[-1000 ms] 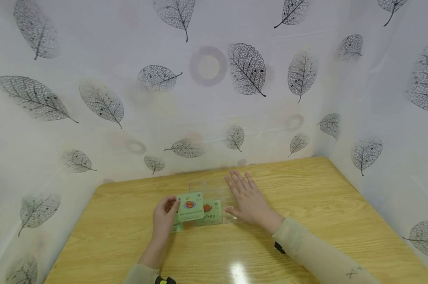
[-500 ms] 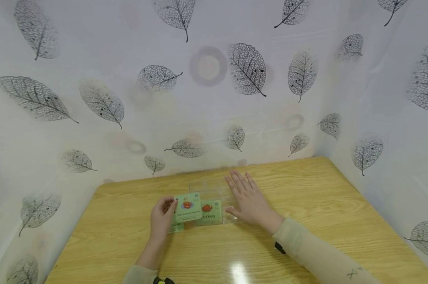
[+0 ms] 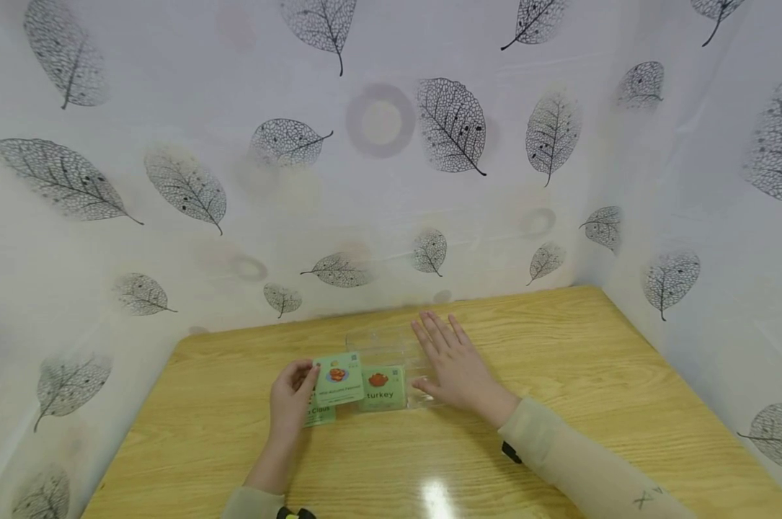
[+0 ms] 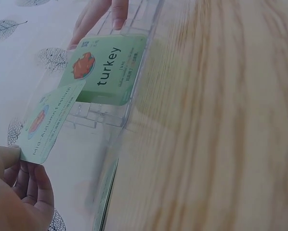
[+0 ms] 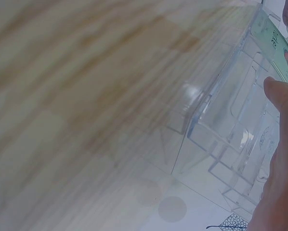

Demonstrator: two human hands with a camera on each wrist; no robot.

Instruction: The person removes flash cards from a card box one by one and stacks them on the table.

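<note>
Leftward comes the left hand [image 3: 289,402], pinching the Mid-Autumn Festival card [image 3: 339,378]; beyond those fingertips lies the turkey card [image 3: 384,389]. The right hand [image 3: 454,369] (fingers straight) seems to rest on the clear holder [image 5: 230,113].

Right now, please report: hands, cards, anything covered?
Left hand pinches square green Mid-Autumn Festival card. Right hand spread over clear plastic holder. Square green turkey card in holder. Green Claus card partly hidden in head view.
</note>
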